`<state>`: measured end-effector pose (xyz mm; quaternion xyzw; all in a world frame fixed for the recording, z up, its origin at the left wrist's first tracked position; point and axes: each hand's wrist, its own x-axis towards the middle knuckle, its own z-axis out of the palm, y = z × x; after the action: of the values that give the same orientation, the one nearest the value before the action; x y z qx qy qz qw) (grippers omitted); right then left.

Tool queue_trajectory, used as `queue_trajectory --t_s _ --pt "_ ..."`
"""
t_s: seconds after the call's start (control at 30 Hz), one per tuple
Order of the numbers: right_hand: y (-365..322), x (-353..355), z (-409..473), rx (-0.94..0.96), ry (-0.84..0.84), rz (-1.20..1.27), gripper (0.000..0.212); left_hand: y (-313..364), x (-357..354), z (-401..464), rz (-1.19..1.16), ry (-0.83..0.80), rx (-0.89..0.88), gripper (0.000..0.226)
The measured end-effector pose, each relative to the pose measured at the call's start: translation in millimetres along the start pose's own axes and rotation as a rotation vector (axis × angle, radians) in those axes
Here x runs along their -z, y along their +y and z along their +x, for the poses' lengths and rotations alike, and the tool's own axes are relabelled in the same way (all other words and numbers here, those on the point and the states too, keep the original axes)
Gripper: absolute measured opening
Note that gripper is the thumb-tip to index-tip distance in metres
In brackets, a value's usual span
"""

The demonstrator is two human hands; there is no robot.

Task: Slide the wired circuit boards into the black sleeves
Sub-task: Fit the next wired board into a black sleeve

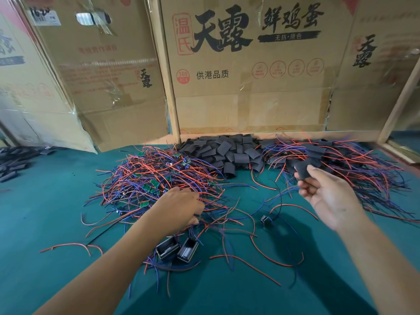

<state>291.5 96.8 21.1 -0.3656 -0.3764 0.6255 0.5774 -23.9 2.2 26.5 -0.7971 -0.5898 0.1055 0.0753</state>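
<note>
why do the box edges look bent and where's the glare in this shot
Head view: wide-angle distortion bows the tall brown cardboard boxes and the wooden frame post outward; glare sits on the clear tape at upper left; the right hand throws a dark shadow on the green felt table.

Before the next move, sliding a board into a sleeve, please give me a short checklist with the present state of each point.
1. Sleeve in hand: ok. The right hand pinches a black sleeve between thumb and fingers.
2. Sleeve mouth open toward the board: cannot tell.
3. Board picked up: not ok. The left hand is down in the pile of wired boards; no board is lifted clear.
4. Single board, wires untangled: cannot tell; the fingers are hidden among the wires.
5. Spare sleeves near: ok. The sleeve heap lies behind the wires.
</note>
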Motion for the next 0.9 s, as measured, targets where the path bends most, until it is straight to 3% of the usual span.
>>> queue_trajectory --t_s 0.07,0.27,0.4,0.57,0.67,0.77,0.9 --pt "-1.1 0.3 0.0 0.003 -0.001 0.0 0.029 -2.7 5.0 -3.1 -0.155 0.092 -0.02 0.02" --pt "-1.2 0.0 -0.8 0.01 0.007 -0.036 0.018 -7.5 29.5 -17.3 -0.917 0.408 0.058 0.005" --pt "-1.7 -4.1 -4.5 -0.022 -0.004 -0.045 0.014 -6.3 44.0 -15.2 -1.07 0.621 0.184 0.018" --pt "0.1 -6.3 -6.8 -0.037 -0.027 -0.048 0.016 1.1 61.7 -3.4 -1.106 0.804 0.188 0.011" --pt "1.1 -5.3 -5.7 -0.041 -0.024 -0.04 0.016 8.9 65.9 2.1 -1.636 0.796 0.14 0.011" --pt "2.6 -4.6 -4.2 -0.043 -0.03 -0.058 0.018 19.9 58.5 6.1 -2.211 0.677 0.138 0.011" --pt "9.0 -7.3 -4.5 -0.019 -0.074 -0.093 0.018 40.3 36.9 11.2 -2.618 0.579 0.206 0.024"
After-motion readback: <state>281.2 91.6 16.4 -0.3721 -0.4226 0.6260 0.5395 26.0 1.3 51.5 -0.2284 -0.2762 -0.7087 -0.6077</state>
